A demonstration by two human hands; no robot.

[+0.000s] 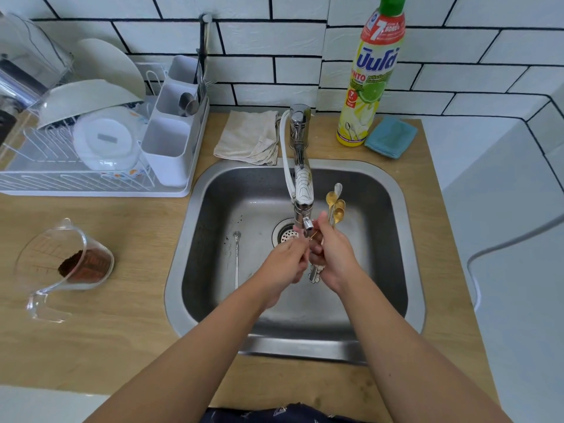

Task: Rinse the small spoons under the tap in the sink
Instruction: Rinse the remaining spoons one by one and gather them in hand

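Both hands meet over the steel sink (393, 190), just below the tap (302, 190) spout. My right hand (334, 254) grips a bunch of small spoons (335, 204), several gold and one silver, bowls pointing up and away. Their decorated handle ends stick out below the hand. My left hand (285, 261) pinches a thin gold spoon under the spout; most of it is hidden by the fingers. One silver spoon (236, 254) lies on the sink floor to the left of the drain (285, 233).
A dish rack (91, 166) with bowls, plates and a cutlery caddy stands at the left. A measuring jug with brown powder (70, 264) lies on the counter. A folded cloth (248, 137), a dish-soap bottle (370, 74) and a blue sponge (390, 137) sit behind the sink.
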